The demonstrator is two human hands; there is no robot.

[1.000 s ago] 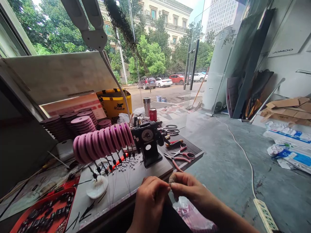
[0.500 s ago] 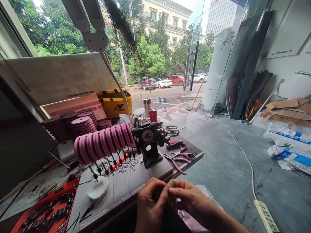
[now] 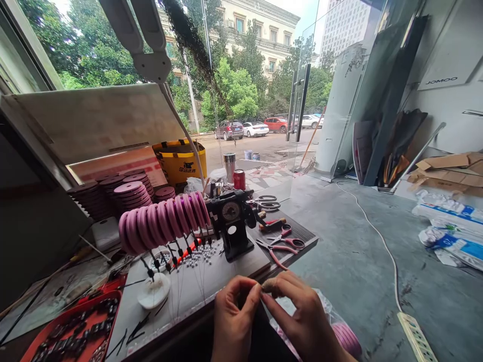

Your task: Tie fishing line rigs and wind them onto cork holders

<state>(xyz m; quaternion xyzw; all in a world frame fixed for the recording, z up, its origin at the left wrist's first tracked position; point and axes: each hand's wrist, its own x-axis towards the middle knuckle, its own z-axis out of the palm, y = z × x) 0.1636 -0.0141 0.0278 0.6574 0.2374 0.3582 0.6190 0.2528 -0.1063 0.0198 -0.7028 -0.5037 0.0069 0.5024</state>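
My left hand and my right hand meet in front of the table edge, thumbs and index fingertips pinched together. Whatever lies between them is too small to make out. A tan wrap covers my right index fingertip. Beyond them stands a black winding machine with a dial. From it a row of pink spools stretches left, with black weights and thin threads hanging beneath. Small silvery beads lie scattered under the spools. Below my right hand, a clear plastic bag and more pink spools show.
Pliers, scissors and a red can sit around the machine. A white round dish and a red tray of dark parts are to the left. On the floor at right lies a power strip.
My right hand has turned and its fingers have curled more, bringing the wrapped fingertip into clearer sight. Pink spools now show below it. My left hand stays nearly in place; the view shifts slightly.
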